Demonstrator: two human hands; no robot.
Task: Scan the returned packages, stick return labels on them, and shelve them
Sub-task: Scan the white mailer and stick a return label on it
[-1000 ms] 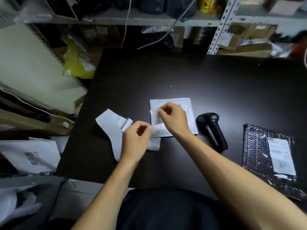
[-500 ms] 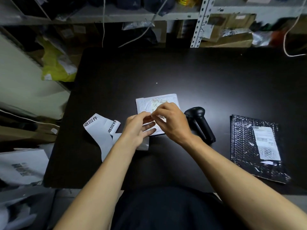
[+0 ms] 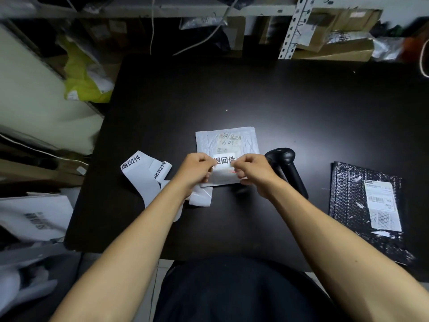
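While the return label point(image 3: 224, 160) is stretched between both hands just above the white padded package point(image 3: 227, 145), it does not look pressed down yet, so the sticking step is, I judge, midway. The left hand point(image 3: 197, 170) pinches the label's left edge with fingers curled, and the right hand point(image 3: 253, 170) pinches its right edge the same way. The package lies flat at the middle of the tabletop point(image 3: 278, 94). Whether it has been scanned cannot be told; shelving is still to come.

1 black bubble mailer point(image 3: 362, 205) with its own printed label lies well apart on the right, apparently waiting its turn. The scanner point(image 3: 287, 168) rests just beside the right hand, close enough to be knocked. A strip of spare labels point(image 3: 144, 173) curls on the left, near the left forearm. Cluttered shelves point(image 3: 325, 31) stand behind.
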